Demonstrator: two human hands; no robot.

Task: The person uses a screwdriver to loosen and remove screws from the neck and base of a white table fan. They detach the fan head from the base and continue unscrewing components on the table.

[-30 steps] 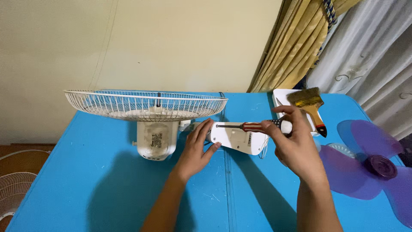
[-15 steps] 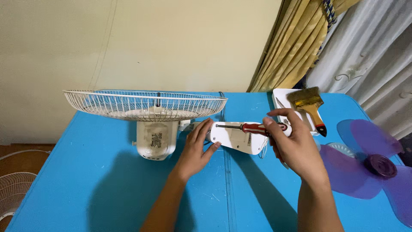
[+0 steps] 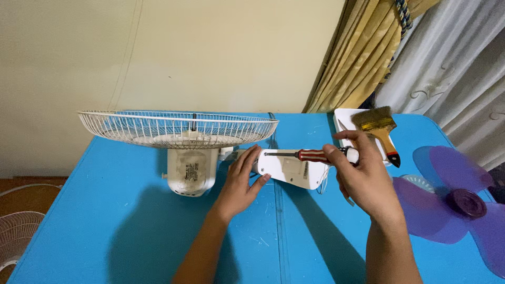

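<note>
While the left hand (image 3: pixel 239 181) is lying flat to steady the white base (image 3: pixel 290 169), the right hand (image 3: pixel 363 176) is gripping a screwdriver (image 3: pixel 307 155) over it.

Purple fan blade (image 3: pixel 447 205), right of the white fan base (image 3: pixel 289 169): outer lobes cut off by the frame edge. Second wire grille (image 3: pixel 16 234), far left of that base, only partly in frame. Right hand (image 3: pixel 363 179) hides the screwdriver (image 3: pixel 307 155) handle's end; label print on the motor housing (image 3: pixel 190 171) too small to read.

Red-striped screwdriver (image 3: pixel 310 155), seemingly purple blade (image 3: pixel 452 202)
</note>
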